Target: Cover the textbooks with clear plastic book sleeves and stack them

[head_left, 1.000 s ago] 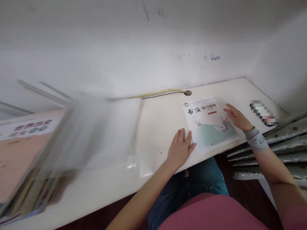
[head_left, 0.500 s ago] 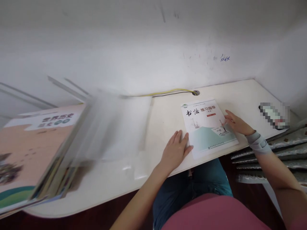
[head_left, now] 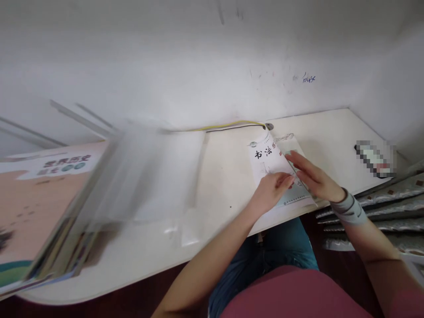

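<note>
A thin calligraphy practice book (head_left: 261, 161) with a white and pale green cover lies near the desk's front edge. Its front cover curls up from the right, and an inside page shows beneath it. My left hand (head_left: 274, 190) is closed at the lifted right edge of the cover, its fingertips pinching there. Close beside it, my right hand (head_left: 313, 179) reaches in from the right with fingers stretched out along that same edge. A grey band (head_left: 351, 208) circles my right wrist.
Left on the white desk (head_left: 215, 185) are clear plastic sleeves (head_left: 155, 176), blurred, and a stack of books topped by a pink-orange history book (head_left: 49, 190). A pixelated phone-like object (head_left: 376, 159) lies right. Cables (head_left: 232, 126) run along the wall. Silvery quilted layers (head_left: 394, 203) sit lower right.
The book's cover, flat before, now curls up and leftward. My left hand has moved right from the book's left edge to the cover's right edge. The view has shifted slightly.
</note>
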Motion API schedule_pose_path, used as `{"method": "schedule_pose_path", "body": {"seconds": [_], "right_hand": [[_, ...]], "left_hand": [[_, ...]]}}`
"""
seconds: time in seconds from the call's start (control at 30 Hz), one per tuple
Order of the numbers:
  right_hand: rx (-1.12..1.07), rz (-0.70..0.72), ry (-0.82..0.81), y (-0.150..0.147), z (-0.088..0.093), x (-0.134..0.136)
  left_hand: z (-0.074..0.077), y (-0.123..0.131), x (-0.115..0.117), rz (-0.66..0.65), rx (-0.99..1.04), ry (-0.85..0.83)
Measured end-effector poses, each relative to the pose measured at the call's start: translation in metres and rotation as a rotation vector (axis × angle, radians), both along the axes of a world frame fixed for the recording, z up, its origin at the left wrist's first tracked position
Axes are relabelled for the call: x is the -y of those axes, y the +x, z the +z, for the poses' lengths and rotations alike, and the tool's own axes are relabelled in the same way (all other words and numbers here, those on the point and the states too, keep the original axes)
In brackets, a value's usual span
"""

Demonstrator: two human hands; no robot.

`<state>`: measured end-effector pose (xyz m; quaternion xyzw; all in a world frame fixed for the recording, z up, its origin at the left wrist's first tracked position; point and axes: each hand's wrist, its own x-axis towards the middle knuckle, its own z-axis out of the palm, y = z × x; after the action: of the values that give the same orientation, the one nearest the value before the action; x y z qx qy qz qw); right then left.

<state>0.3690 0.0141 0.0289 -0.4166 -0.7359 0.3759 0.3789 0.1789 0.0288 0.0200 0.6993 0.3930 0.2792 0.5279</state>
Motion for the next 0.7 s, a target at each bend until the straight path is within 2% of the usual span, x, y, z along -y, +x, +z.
{"method": "schedule_pose_path", "body": {"seconds": [0.1, 0.17, 0.37, 0.47, 0.57, 0.7], "right_hand": [[0.019, -0.033, 0.040, -0.011, -0.013, 0.004], [-0.026, -0.044, 0.026, -0.015, -0.022, 0.006], [-0.148, -0.142, 0.060, -0.028, -0.036, 0.013], [-0.081, -0.257, 0.134, -0.028, -0.032, 0.015], [0.075, -0.362, 0.298, -0.024, -0.020, 0.018], [0.392, -0.404, 0.546, -0.018, 0.001, 0.025]], "left_hand": [[-0.006, 0.007, -0.002, 0.092, 0.218, -0.274], [-0.013, 0.008, -0.002, 0.139, 0.279, -0.367], [-0.021, 0.008, 0.001, 0.226, 0.274, -0.366], [-0.025, 0.009, 0.000, 0.301, 0.304, -0.351], [-0.031, 0.014, -0.001, 0.353, 0.370, -0.365], [-0.034, 0.022, 0.000, 0.273, 0.480, -0.476]]}}
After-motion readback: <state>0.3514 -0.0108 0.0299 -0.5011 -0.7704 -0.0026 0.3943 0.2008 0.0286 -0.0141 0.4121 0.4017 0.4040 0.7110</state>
